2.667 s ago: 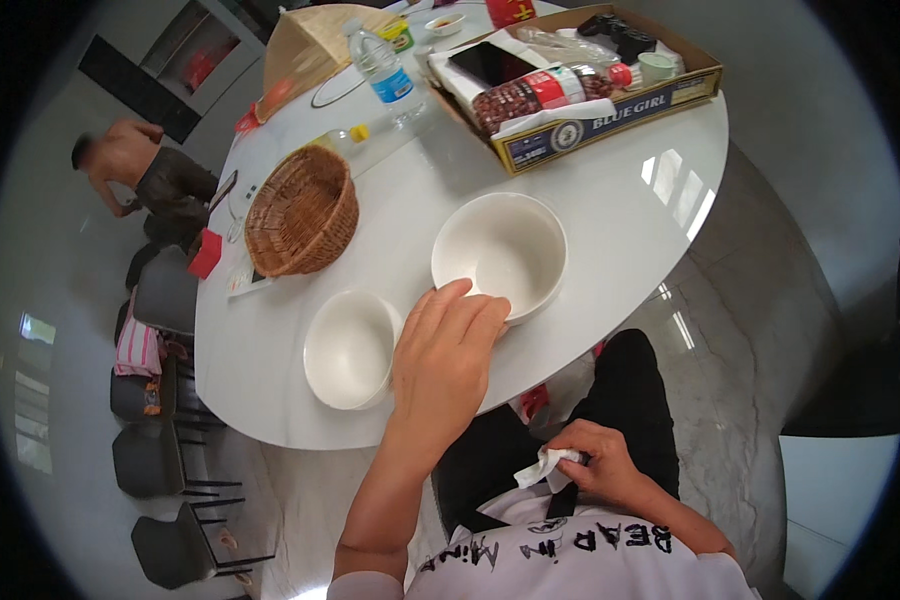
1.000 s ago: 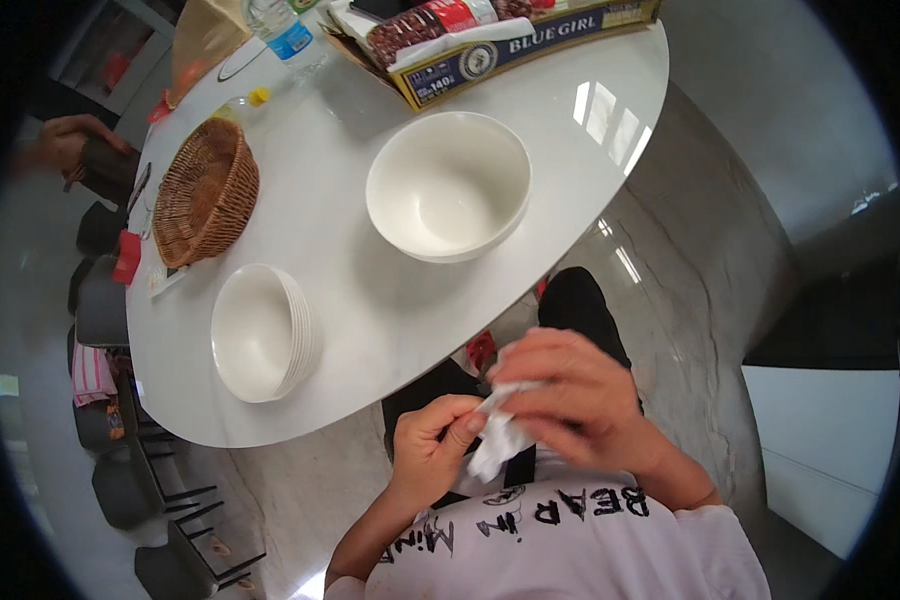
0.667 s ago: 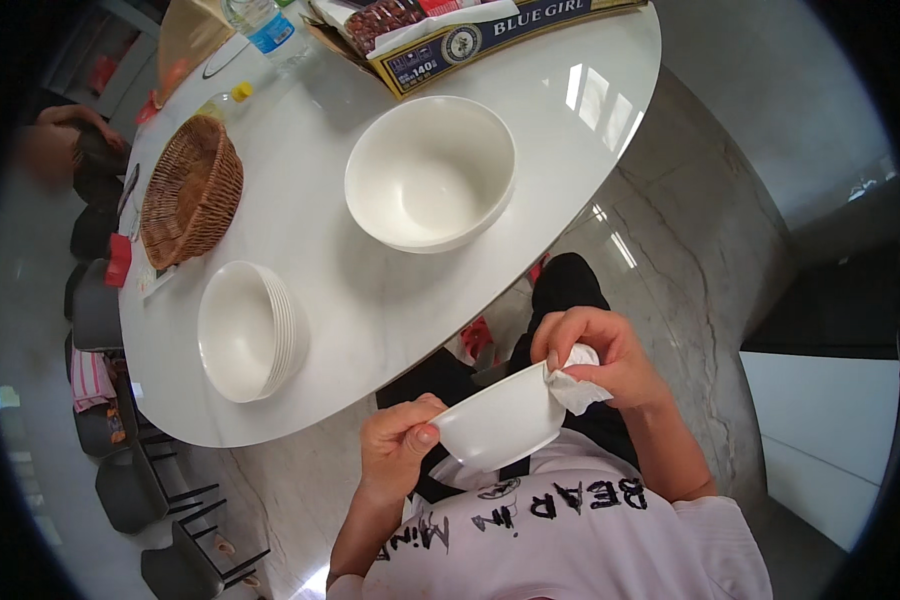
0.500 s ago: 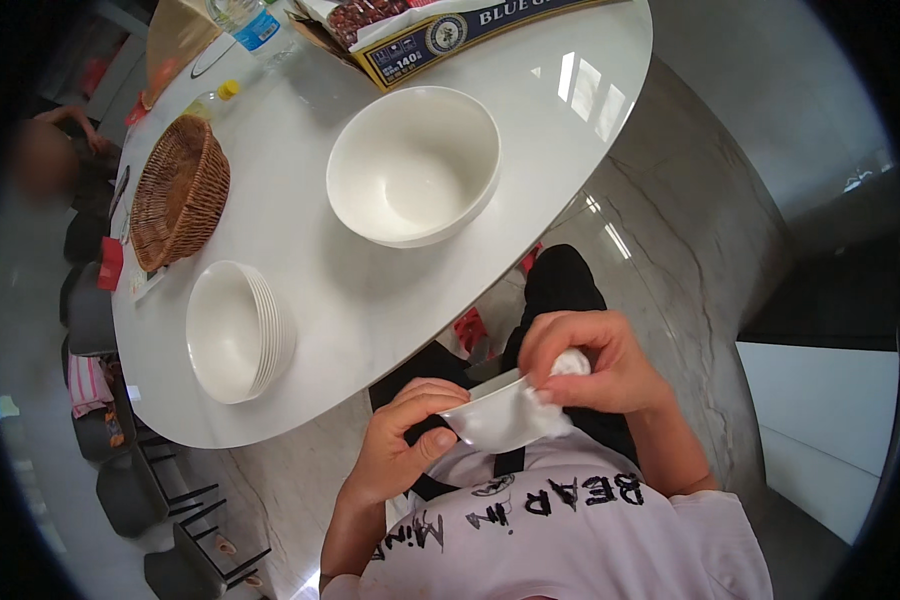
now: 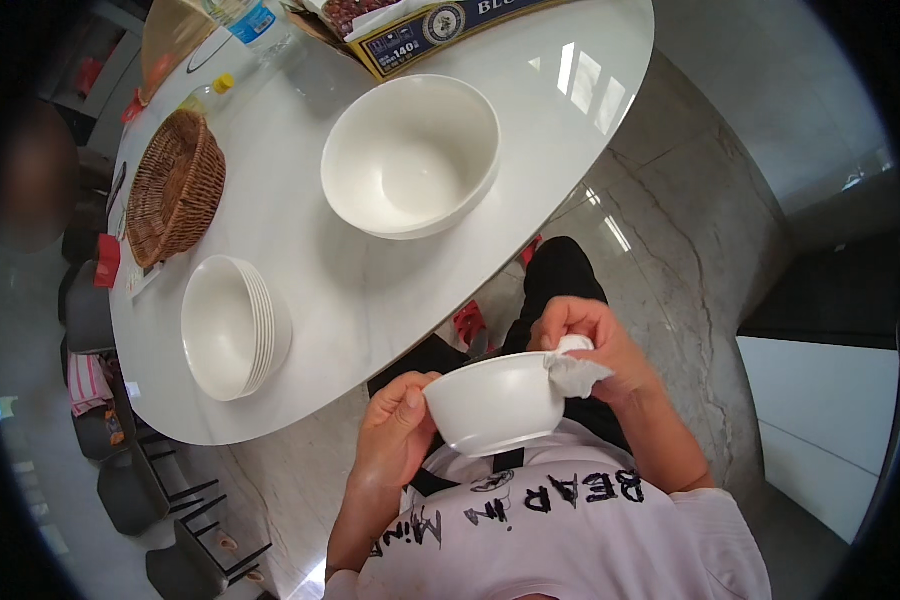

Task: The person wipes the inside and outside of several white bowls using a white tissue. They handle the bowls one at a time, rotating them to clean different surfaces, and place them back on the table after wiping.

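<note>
A small white bowl (image 5: 495, 405) is tilted over my lap, its outer wall and foot facing me. My left hand (image 5: 394, 428) is closed on its left side, the thumb at the rim. With my right hand (image 5: 608, 350) I pinch a crumpled white tissue (image 5: 580, 377) against the bowl's right rim; part of the tissue hangs over the outside. Some right fingers are hidden behind the rim and tissue. On the white table, a stack of matching small bowls (image 5: 220, 330) leans on its side at the near left, and a large white bowl (image 5: 410, 160) stands upright.
The oval table (image 5: 320, 320) curves in front of my knees. On it are a wicker basket (image 5: 175, 190), a clear bottle (image 5: 245, 20), a yellow-capped bottle (image 5: 210, 95) and a box of red fruit (image 5: 410, 40). Grey chairs (image 5: 130, 490) line the left; a blurred person (image 5: 40, 180) is beyond.
The small bowl has turned so its outer wall shows more. My right hand and the tissue have shifted slightly right along the rim, and my left grip has changed.
</note>
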A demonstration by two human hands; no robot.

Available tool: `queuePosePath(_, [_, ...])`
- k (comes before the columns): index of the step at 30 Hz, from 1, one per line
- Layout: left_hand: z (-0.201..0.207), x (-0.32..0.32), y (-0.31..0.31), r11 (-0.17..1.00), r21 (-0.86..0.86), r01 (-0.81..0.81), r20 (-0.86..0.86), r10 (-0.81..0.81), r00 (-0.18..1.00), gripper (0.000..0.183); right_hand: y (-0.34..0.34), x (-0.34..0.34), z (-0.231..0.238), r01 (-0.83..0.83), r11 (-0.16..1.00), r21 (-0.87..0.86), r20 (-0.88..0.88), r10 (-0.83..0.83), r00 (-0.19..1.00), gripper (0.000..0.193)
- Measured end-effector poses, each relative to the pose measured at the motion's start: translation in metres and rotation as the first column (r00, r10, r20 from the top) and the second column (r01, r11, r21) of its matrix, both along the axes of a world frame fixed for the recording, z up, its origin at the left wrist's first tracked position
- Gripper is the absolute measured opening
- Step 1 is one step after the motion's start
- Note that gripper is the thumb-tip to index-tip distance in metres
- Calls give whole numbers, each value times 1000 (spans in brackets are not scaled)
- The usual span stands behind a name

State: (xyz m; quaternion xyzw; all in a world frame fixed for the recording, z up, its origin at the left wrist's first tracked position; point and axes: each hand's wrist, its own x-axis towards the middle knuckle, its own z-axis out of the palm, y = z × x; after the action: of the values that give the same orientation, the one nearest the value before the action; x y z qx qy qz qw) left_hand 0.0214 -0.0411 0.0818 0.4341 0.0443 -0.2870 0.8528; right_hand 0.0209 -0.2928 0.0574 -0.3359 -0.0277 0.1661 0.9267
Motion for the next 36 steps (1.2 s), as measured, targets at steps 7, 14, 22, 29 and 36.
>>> queuePosePath(7, [38, 12, -12, 819, 534, 209, 319, -425, 847, 30, 3, 6, 45, 3, 845, -535, 267, 166, 949, 15])
queuePosePath(14, [13, -1, -16, 996, 59, -65, -83, 69, 994, 32, -1, 0, -3, 39, 995, -95, 1, -39, 999, 17])
queuePosePath(22, [17, 1, -24, 976, -21, -216, -184, 209, 960, 36, 11, -34, -32, -44, 947, -318, -168, -11, 986, 25])
queuePosePath(29, [21, -2, -25, 988, 40, -150, -224, 155, 962, 35, -7, -20, 17, 791, 290, -539, 624, -493, 606, 27])
queuePosePath(36, [26, -4, -30, 993, 23, -116, -254, 118, 960, 34, 29, -22, 48, 898, 124, -422, 889, 251, 383, 35])
